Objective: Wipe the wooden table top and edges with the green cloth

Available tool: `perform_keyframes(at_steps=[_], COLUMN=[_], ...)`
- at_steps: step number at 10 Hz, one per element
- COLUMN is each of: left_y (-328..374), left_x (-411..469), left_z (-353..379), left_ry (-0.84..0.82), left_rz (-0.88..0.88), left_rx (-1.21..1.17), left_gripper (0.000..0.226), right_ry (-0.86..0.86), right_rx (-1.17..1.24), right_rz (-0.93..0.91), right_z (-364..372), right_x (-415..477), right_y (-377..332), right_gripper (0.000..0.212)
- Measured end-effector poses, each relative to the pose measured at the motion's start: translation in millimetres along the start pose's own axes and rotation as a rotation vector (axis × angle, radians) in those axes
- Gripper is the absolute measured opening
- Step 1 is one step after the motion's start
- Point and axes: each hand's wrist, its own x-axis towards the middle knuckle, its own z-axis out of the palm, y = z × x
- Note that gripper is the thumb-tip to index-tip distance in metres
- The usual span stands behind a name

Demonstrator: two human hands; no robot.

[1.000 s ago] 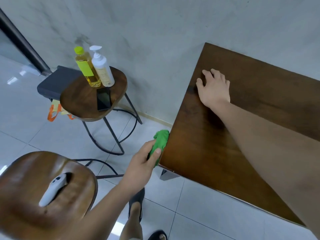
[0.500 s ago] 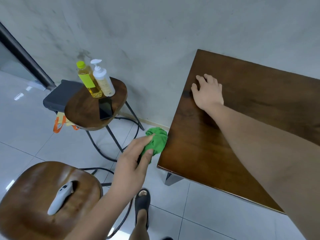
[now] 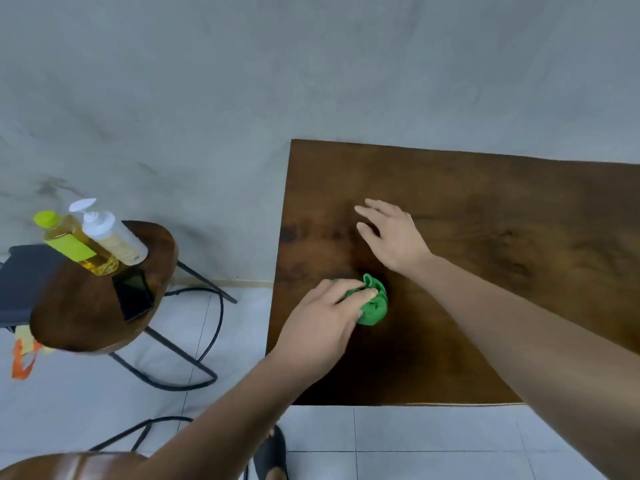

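Green cloth (image 3: 374, 304): bunched on the wooden counter (image 3: 485, 271), centre frame, under left hand (image 3: 322, 327) fingers (image 3: 360, 294) clamped on it. Right hand (image 3: 394, 237): just above, fingers apart, flat on counter.

Home-like room: tiled floor (image 3: 398, 441), wooden stool (image 3: 86, 317), soap bottles (image 3: 104, 240).

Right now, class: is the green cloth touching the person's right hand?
Apart. The head view shows dark table top between the green cloth, held by the left hand, and the right hand.
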Motion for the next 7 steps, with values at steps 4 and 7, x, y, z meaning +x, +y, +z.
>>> perform_keyframes(at_steps=[4,7], left_y=[80,102], left_x=[35,29], left_z=[66,61], left_ry=[-0.016,0.085], left_rz=[-0.04,-0.16], left_rx=[0.066,0.022], left_gripper=[0.045,0.047], right_ry=[0.1,0.15], right_rx=[0.011,-0.082], right_rz=[0.161,0.109], right_z=[-24,9], right_x=[-120,-171], right_y=[100,121], right_gripper=[0.056,0.057])
